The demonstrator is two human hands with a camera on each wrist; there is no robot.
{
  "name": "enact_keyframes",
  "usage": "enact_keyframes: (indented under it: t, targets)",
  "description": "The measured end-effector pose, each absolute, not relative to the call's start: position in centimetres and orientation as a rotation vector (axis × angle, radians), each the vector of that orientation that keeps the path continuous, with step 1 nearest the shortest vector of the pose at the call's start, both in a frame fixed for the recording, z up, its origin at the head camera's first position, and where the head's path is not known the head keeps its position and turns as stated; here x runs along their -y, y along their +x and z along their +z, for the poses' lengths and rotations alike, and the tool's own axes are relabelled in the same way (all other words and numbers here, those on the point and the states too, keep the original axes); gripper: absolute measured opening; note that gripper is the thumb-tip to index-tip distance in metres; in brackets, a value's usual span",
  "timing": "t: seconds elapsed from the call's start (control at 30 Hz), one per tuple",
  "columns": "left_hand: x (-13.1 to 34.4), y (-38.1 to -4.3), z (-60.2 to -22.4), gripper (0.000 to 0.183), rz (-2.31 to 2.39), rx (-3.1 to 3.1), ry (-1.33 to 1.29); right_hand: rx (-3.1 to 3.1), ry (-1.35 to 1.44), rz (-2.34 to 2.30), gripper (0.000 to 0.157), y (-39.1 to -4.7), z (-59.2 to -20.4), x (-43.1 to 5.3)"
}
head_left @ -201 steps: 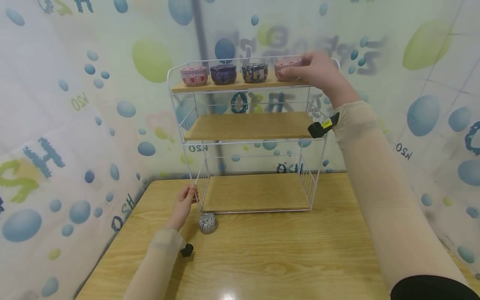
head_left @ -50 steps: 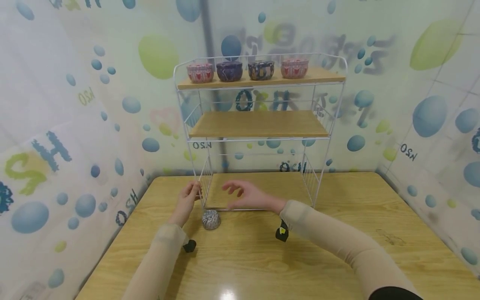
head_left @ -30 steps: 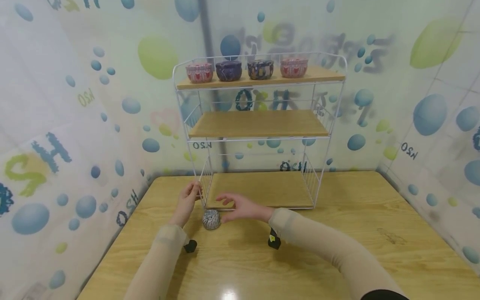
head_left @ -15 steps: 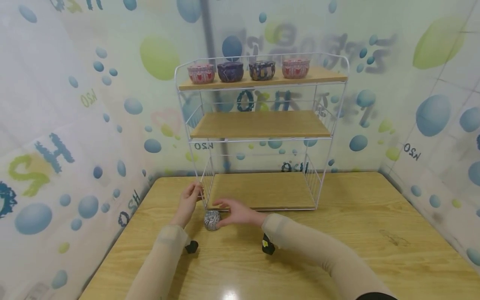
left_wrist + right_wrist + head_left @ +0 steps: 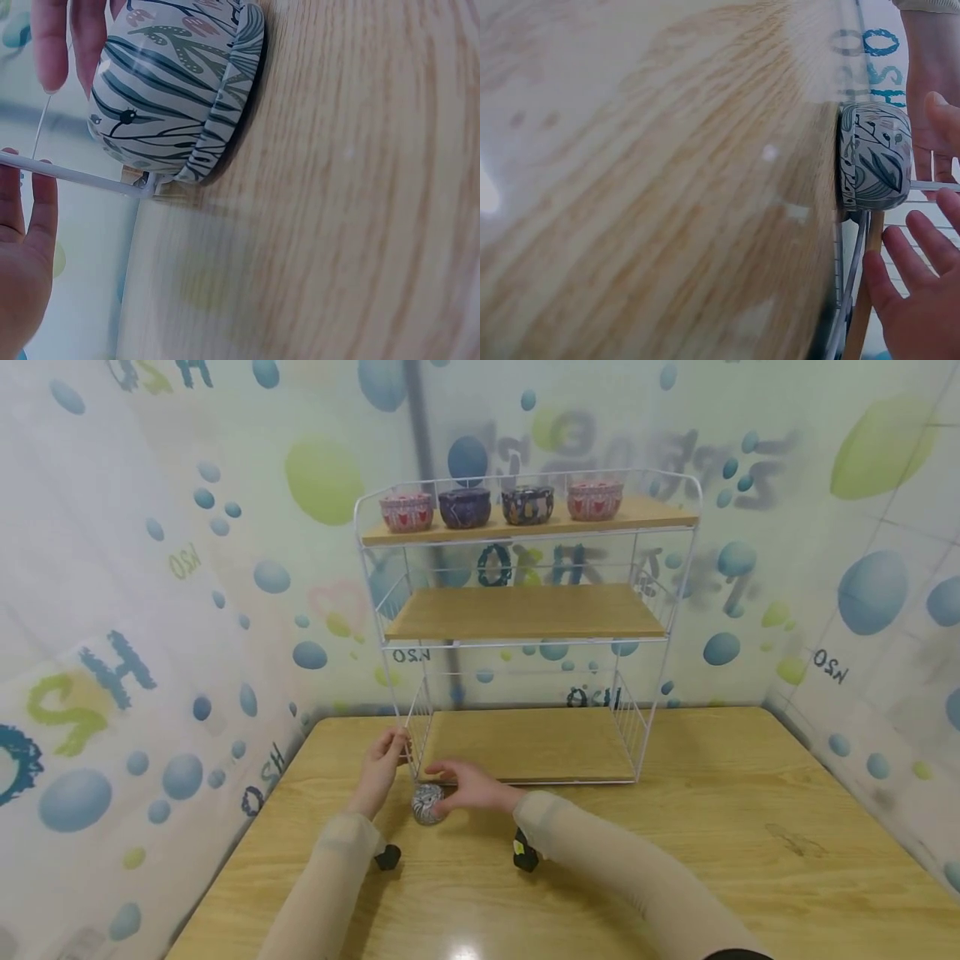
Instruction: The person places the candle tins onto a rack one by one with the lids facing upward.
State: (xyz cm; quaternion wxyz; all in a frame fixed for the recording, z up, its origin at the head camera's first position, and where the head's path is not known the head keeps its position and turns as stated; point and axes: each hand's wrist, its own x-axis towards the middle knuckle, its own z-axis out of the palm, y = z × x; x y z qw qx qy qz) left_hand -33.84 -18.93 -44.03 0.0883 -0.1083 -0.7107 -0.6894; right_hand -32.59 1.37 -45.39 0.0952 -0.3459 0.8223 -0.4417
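A small round tin, grey and white with a leaf pattern, sits wide rim down on the table at the rack's front left corner. My right hand is at its right side, thumb overlapping it in the head view. In the right wrist view, the right fingers are spread beside the tin. My left hand holds the left front post of the white wire rack. In the left wrist view, its fingers are around the post, near the patterned tin.
On the rack's top shelf stands a row of tins: a pink one at left, a purple one, a dark patterned one and another pink one. Below are wooden middle and bottom shelves. Patterned walls surround the table.
My right hand has let go of the right-hand pink tin on the top shelf, come down and moved left to the grey tin. My left hand has stayed on the post.
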Motion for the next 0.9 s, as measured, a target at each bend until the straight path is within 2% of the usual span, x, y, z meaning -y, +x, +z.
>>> enact_keyframes:
  t: [0.4,0.9]
  targets:
    - [18.3,-32.0,-42.0,0.028,-2.016,2.127,-0.347,-2.4,-1.136,-1.326,0.061,-32.8,-46.1,-0.7]
    - [18.5,-32.0,-42.1,0.031,-2.016,2.131,-0.445,-2.604,-1.256,-0.972,0.069,-32.8,-46.6,0.5]
